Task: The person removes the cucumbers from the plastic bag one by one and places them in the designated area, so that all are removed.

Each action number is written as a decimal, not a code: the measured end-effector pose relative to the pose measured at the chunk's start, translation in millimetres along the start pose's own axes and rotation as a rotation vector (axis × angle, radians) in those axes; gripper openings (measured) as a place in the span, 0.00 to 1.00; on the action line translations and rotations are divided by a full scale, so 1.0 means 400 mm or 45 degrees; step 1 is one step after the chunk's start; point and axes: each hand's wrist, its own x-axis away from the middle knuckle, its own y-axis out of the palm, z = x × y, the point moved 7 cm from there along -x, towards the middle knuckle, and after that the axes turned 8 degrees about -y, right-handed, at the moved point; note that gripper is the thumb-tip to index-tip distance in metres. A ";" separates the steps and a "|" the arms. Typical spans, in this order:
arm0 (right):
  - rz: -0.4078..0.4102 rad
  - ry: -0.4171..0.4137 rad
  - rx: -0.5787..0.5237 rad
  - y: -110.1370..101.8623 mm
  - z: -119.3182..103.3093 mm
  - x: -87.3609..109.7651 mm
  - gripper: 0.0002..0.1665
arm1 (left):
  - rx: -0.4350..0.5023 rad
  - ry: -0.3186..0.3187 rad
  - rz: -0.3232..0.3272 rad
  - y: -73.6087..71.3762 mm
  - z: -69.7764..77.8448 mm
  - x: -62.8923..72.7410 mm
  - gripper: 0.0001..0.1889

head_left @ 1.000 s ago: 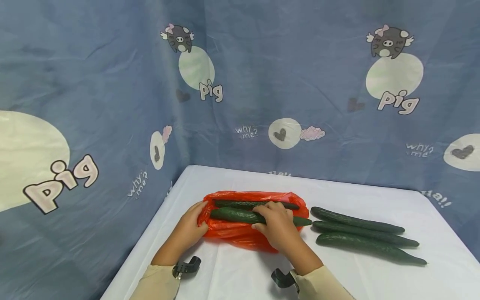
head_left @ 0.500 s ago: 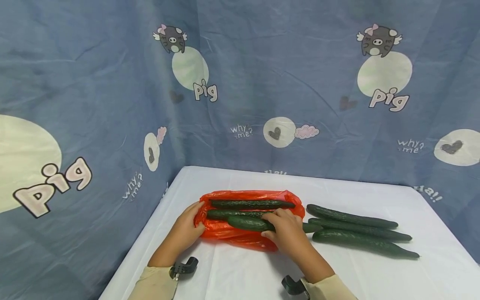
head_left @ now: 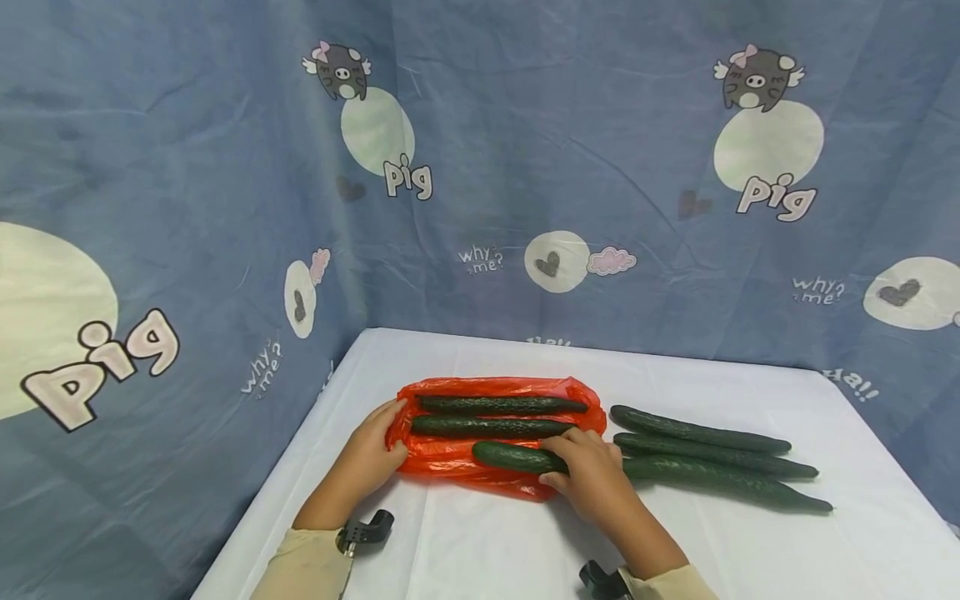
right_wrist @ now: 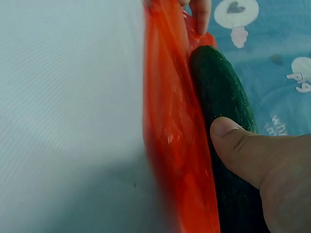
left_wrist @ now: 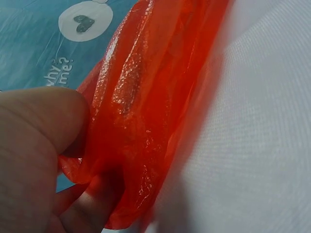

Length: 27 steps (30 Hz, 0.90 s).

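Note:
My right hand (head_left: 596, 479) grips a dark green cucumber (head_left: 510, 456) from above, over the front right part of a red plastic bag (head_left: 465, 477). Its left end shows past the fingers, and its right end overlaps the loose cucumbers beside the bag. In the right wrist view, my thumb presses along the side of this cucumber (right_wrist: 221, 87). My left hand (head_left: 371, 450) pinches the bag's left edge between thumb and fingers, and the red film (left_wrist: 141, 111) stretches away from them. Inside the open bag a rear cucumber (head_left: 502, 406) and a middle cucumber (head_left: 480, 427) lie side by side.
To the right of the bag, three cucumbers (head_left: 697, 431) lie close together on the white tablecloth (head_left: 465, 550). A blue printed curtain (head_left: 465, 183) hangs behind the table and along its left side. Each wrist carries a black camera mount (head_left: 367, 531).
My right hand has moved the held cucumber to the right and toward me, uncovering the middle cucumber in the bag. My left hand keeps its grip on the bag edge.

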 end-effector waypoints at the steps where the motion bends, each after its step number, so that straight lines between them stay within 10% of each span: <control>1: -0.002 0.006 0.001 -0.001 0.004 0.003 0.30 | -0.001 0.004 0.002 -0.001 0.001 -0.001 0.39; 27: -0.056 0.176 -0.062 -0.019 0.107 0.100 0.29 | -0.008 -0.007 -0.003 0.001 -0.001 0.002 0.39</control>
